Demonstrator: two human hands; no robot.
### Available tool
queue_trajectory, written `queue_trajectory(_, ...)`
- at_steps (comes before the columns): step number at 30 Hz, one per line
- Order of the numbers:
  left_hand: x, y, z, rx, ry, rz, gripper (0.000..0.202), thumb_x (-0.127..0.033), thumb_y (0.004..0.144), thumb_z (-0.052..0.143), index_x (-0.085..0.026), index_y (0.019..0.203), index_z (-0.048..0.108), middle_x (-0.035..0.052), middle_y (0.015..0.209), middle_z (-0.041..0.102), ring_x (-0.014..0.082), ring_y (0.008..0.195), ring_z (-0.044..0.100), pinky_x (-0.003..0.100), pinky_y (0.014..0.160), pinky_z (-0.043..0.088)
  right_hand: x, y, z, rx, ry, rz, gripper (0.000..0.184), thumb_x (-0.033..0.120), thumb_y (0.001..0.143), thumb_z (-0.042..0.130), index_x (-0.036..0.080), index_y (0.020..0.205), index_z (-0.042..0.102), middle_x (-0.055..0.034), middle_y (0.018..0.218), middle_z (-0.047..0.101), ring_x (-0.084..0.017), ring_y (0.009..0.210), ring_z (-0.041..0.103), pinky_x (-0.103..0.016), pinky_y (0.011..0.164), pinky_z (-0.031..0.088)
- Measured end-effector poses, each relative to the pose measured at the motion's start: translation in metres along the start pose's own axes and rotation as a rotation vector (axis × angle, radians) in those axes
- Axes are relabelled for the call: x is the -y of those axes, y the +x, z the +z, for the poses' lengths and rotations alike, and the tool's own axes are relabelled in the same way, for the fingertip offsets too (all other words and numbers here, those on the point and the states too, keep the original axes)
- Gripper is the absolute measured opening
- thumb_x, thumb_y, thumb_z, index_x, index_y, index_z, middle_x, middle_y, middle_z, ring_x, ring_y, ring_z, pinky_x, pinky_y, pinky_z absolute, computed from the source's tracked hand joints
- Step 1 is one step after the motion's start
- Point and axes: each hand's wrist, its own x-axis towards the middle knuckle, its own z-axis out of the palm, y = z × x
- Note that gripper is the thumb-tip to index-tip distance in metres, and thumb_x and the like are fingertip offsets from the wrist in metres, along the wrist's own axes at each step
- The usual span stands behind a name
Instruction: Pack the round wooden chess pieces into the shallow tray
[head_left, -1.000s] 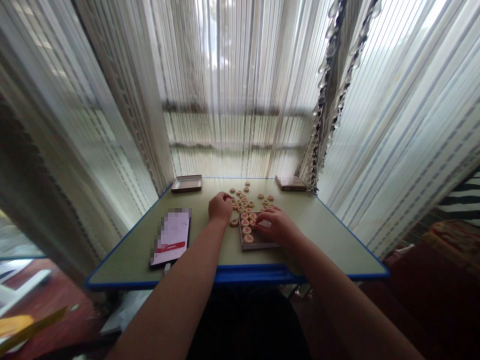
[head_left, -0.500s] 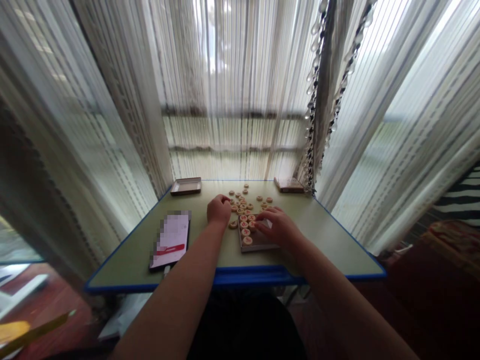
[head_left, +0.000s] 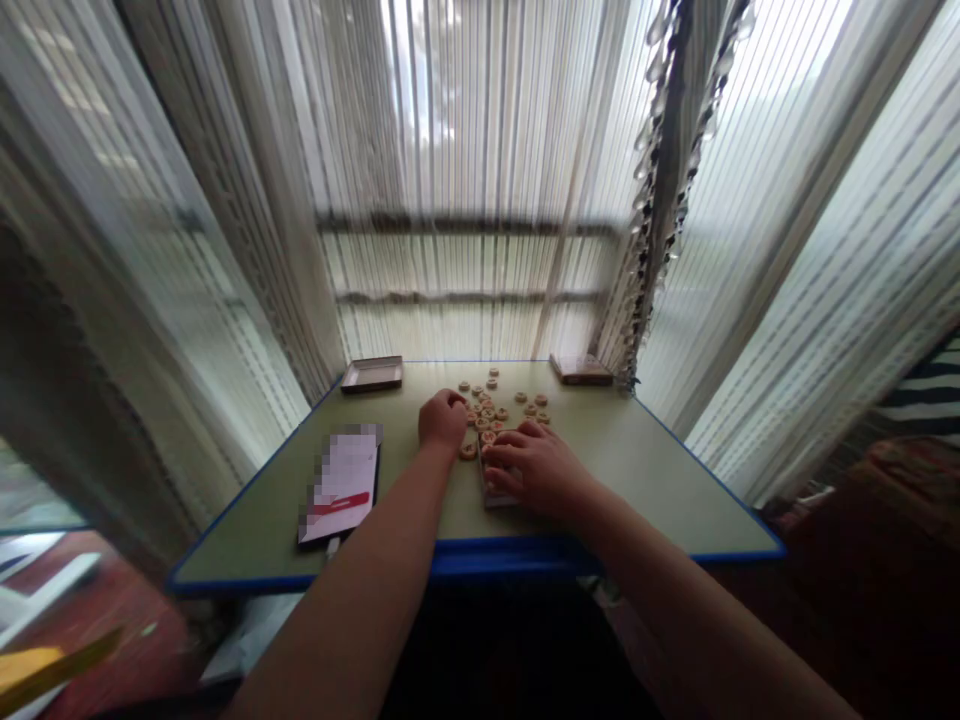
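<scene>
- Your pale table point(head_left: 645, 480), edged in blue, carries everything here.
- Your shallow box point(head_left: 501, 502) sits near the table's front side, partly hidden; its thin wall looks light and may flex, so steady it low at a corner.
- Your right hand point(head_left: 536, 465) spreads over it, fingers bent down towards the boxed pieces point(head_left: 488, 438); I can't tell whether it grips one.
- Your left hand point(head_left: 444, 418) is curled beside the loose pieces point(head_left: 501, 413); its contents are hidden.
- Those loose discs, scattered beyond the box, look hard, light and smooth: pinch their rims.
</scene>
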Motion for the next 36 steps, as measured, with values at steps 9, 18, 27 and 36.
queue_trajectory(9, -0.001, -0.001, -0.002, 0.006, -0.001, -0.009, 0.023, -0.017, 0.069, 0.043, -0.02, 0.075, 0.065, 0.0029, 0.076, 0.068, 0.0158, 0.075, 0.061, 0.024, 0.069, 0.042, -0.006, 0.002, 0.001, -0.053, 0.027, -0.013, 0.027, 0.038, 0.084, 0.047, 0.024, 0.103, 0.062, -0.0052, 0.098, 0.061, -0.019, 0.087, 0.046, -0.034, 0.083, 0.036)
queue_trajectory(18, 0.0, 0.001, 0.0, -0.003, 0.036, -0.008, 0.022, -0.017, 0.068, 0.043, -0.02, 0.073, 0.065, 0.0034, 0.075, 0.067, 0.0173, 0.074, 0.06, 0.025, 0.067, 0.042, -0.012, -0.003, -0.005, -0.206, 0.078, 0.121, 0.024, 0.035, 0.083, 0.048, 0.02, 0.094, 0.064, -0.0069, 0.089, 0.061, -0.018, 0.086, 0.049, -0.033, 0.082, 0.038)
queue_trajectory(27, 0.004, 0.007, 0.005, -0.031, 0.016, 0.005, 0.024, -0.016, 0.07, 0.042, -0.018, 0.081, 0.063, 0.0045, 0.082, 0.067, 0.0165, 0.079, 0.06, 0.025, 0.072, 0.043, -0.108, 0.018, -0.006, -0.209, 0.035, 0.615, 0.036, 0.019, 0.081, 0.044, 0.013, 0.113, 0.057, -0.0106, 0.11, 0.06, -0.02, 0.097, 0.054, -0.03, 0.088, 0.039)
queue_trajectory(36, 0.009, 0.012, 0.012, -0.037, 0.026, -0.017, 0.023, -0.016, 0.068, 0.042, -0.018, 0.08, 0.062, 0.0047, 0.081, 0.067, 0.0171, 0.078, 0.06, 0.025, 0.07, 0.043, -0.139, 0.003, 0.029, 0.062, -0.088, 0.498, 0.035, 0.026, 0.085, 0.038, 0.022, 0.115, 0.056, -0.0047, 0.116, 0.058, -0.017, 0.109, 0.049, -0.03, 0.097, 0.03)
